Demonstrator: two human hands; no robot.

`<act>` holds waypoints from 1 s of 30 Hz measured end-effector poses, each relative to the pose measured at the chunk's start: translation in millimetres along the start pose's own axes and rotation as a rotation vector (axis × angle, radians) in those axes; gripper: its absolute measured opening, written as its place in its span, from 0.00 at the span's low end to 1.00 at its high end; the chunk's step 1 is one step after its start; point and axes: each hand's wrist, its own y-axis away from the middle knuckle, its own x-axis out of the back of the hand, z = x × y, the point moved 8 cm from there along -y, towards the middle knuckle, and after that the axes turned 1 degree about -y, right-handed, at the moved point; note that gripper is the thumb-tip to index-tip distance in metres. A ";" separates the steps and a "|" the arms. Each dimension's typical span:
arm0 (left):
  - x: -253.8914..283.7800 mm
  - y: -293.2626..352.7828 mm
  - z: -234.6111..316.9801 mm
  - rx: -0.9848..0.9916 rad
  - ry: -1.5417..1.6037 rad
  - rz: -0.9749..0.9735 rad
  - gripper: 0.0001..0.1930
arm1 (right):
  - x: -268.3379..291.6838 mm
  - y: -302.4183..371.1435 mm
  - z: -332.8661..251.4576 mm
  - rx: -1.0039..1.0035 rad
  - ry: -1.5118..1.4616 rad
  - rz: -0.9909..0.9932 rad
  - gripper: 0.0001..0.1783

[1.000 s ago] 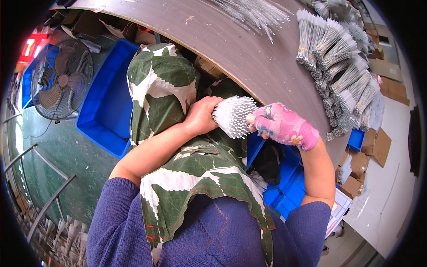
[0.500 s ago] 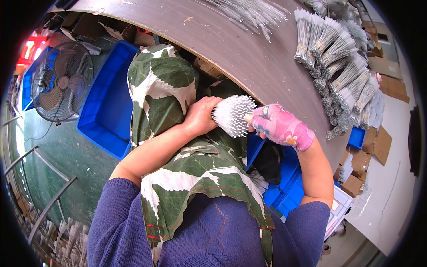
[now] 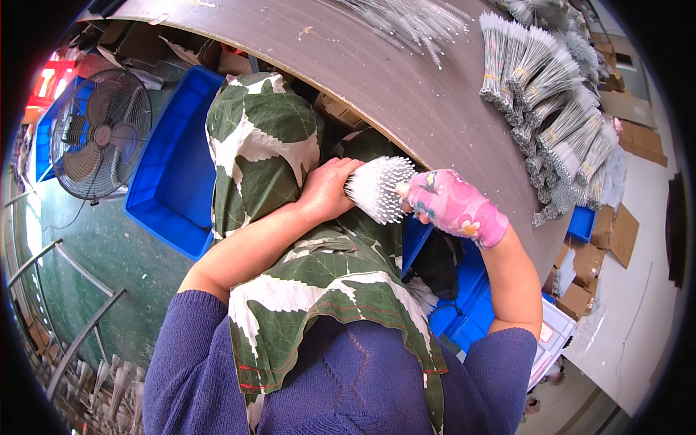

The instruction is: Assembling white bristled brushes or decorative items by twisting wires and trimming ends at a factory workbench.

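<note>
A thick bundle of thin white-bristled brushes (image 3: 380, 188) is held over my lap, its tips fanned out toward the right. Around its narrower left end my bare left hand (image 3: 328, 190) is closed, the thumb on top. My right hand (image 3: 453, 206), in a pink flowered glove with bare fingertips, sits at the right edge of the tips. Its fingers are curled and pressed together there, and whatever they pinch is too small or hidden to make out. Under both hands lies a green and white leaf-patterned apron (image 3: 319, 279).
A brown table (image 3: 435, 109) curves past the far side, with loose brushes (image 3: 406, 22) at its back and tied brush bundles (image 3: 554, 109) piled at right. A blue bin (image 3: 174, 167) and a fan (image 3: 103, 134) stand at left. Another blue bin (image 3: 464, 312) is beside my right arm.
My right hand has shifted very slightly left and down beside the brush tips. The left hand and the bundle stay in almost the same place.
</note>
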 end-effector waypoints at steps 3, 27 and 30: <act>-1.6 0.5 -1.7 0.000 0.002 -0.008 0.20 | -1.7 -0.7 4.7 -0.048 -0.052 -0.001 0.19; -11.6 1.7 -5.5 -0.021 -0.042 -0.090 0.22 | 0.9 3.7 -34.1 0.183 0.632 0.050 0.22; -9.4 1.9 -4.4 0.000 -0.045 -0.089 0.22 | -2.8 5.8 -35.3 0.251 0.727 0.106 0.21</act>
